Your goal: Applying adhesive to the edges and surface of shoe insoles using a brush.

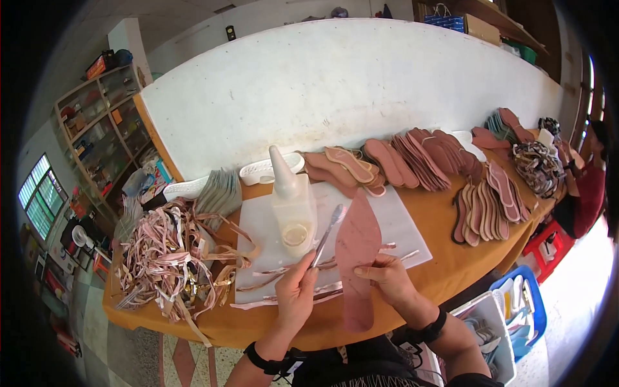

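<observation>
My left hand (pixel 296 290) is closed round the handle of a slim brush like a toothbrush (pixel 335 216), its bristle end pointing up and away. In my right hand (pixel 387 280), pinched between thumb and fingers, is a reddish-brown shoe insole (pixel 358 242), broad part away from me, with small marks on its face. Both are above a white board (pixel 403 235) on the table. On that board stands a cloudy plastic glue bottle (pixel 293 209) with a long cone nozzle and a small round cup at its front. Thin pinkish straps (pixel 271 300) lie across the board, partly behind my hands and the insole.
A tangled heap of pink straps (pixel 164 258) covers the table's left end. Stacked insoles (pixel 419 158) and white soles (pixel 271 169) line the back by a white partition (pixel 348 84). Crates (pixel 532 303) stand lower right; another person (pixel 590 180) sits at the far right.
</observation>
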Demonstrator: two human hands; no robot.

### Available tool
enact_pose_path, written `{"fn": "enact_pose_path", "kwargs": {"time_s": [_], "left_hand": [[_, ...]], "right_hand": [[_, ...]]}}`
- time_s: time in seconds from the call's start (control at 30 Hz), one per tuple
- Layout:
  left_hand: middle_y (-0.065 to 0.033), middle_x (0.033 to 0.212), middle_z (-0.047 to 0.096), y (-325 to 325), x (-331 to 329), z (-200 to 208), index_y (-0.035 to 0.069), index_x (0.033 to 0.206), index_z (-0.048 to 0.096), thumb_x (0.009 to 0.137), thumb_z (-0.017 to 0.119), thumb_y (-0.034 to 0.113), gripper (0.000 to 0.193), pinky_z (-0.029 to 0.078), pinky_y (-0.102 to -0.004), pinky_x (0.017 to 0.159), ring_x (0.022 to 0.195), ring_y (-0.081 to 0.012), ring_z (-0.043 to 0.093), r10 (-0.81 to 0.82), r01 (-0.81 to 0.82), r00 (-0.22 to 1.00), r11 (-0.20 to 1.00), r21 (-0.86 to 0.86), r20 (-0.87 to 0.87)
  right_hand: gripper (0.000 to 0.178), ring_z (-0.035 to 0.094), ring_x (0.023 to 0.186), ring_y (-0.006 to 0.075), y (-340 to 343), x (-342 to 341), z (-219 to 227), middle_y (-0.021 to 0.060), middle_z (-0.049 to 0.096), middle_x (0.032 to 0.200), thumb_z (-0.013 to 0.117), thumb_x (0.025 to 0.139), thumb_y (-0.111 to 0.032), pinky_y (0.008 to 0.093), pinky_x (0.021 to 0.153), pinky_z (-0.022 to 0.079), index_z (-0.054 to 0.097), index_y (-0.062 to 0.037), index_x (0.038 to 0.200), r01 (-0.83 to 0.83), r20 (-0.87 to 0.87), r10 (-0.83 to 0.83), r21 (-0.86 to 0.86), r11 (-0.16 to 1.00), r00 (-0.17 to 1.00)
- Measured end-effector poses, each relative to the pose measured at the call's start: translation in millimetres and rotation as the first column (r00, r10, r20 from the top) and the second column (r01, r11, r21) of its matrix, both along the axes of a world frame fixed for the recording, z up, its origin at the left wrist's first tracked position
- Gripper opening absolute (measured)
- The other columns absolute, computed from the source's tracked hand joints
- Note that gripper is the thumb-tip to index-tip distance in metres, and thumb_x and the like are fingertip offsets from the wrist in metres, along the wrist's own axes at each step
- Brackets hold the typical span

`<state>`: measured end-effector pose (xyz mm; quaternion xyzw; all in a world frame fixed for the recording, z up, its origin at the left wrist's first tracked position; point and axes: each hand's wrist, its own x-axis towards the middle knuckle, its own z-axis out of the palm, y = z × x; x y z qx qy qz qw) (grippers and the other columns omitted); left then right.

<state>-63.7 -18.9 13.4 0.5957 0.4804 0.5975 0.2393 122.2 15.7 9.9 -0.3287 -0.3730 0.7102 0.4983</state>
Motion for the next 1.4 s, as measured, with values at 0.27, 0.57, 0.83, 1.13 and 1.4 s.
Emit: {"fn": "enact_pose_path", "kwargs": {"time_s": [0.27,0.57,0.83,1.13,1.4], "left_hand": [[-0.0089,0.064,0.050,13,2,11,0.005,0.112,0.056,0.080,0.057,0.003,0.032,0.040,-0.0283,0.055,0.056,-0.0201,0.049,0.062,0.008,0.929,0.982,0.188,-0.365],[-0.0097,0.064,0.050,1,4,-1,0.007,0.114,0.054,0.080,0.057,0.001,0.035,0.042,-0.0301,0.052,0.055,-0.0225,0.050,0.097,0.002,0.910,0.971,0.239,-0.404],[-0.0111,0.066,0.051,-15,5,-14,0.007,0.115,0.054,0.080,0.056,0.000,0.035,0.042,-0.0300,0.054,0.057,-0.0227,0.050,0.077,-0.033,0.946,0.989,0.143,-0.316],[-0.0108,0.067,0.051,-25,6,-28,0.007,0.114,0.054,0.081,0.056,0.001,0.034,0.042,-0.0302,0.054,0.057,-0.0219,0.050,0.071,-0.050,0.957,0.995,0.082,-0.282],[-0.0099,0.067,0.050,-32,4,-39,0.007,0.113,0.056,0.080,0.057,0.000,0.034,0.042,-0.0285,0.053,0.055,-0.0209,0.048,0.072,-0.058,0.965,0.996,0.063,-0.251]], "right_hand": [[0.020,0.059,0.079,0.0141,-1,8,0,0.0070,0.063,0.087,0.064,0.073,0.000,0.0268,0.071,0.047,0.062,0.0025,0.093,-0.024,-0.021,0.025,0.037,0.999,0.999],[0.027,0.060,0.086,0.0187,2,8,-6,0.0085,0.063,0.095,0.062,0.072,0.004,0.0318,0.080,0.047,0.061,0.0011,0.099,-0.020,-0.111,0.019,-0.008,1.000,0.994],[0.016,0.059,0.073,0.0155,4,1,-8,0.0066,0.063,0.085,0.061,0.075,0.000,0.0272,0.065,0.048,0.063,-0.0006,0.092,0.046,-0.110,-0.045,0.002,0.999,0.993],[0.015,0.059,0.076,0.0169,11,-4,-9,0.0077,0.062,0.086,0.059,0.077,0.000,0.0285,0.067,0.048,0.060,0.0015,0.092,0.088,-0.143,-0.098,-0.072,0.994,0.985],[0.019,0.059,0.084,0.0196,17,-9,-9,0.0084,0.061,0.092,0.055,0.080,0.000,0.0325,0.077,0.047,0.057,0.0018,0.098,0.101,-0.219,-0.121,-0.098,0.990,0.968]]}}
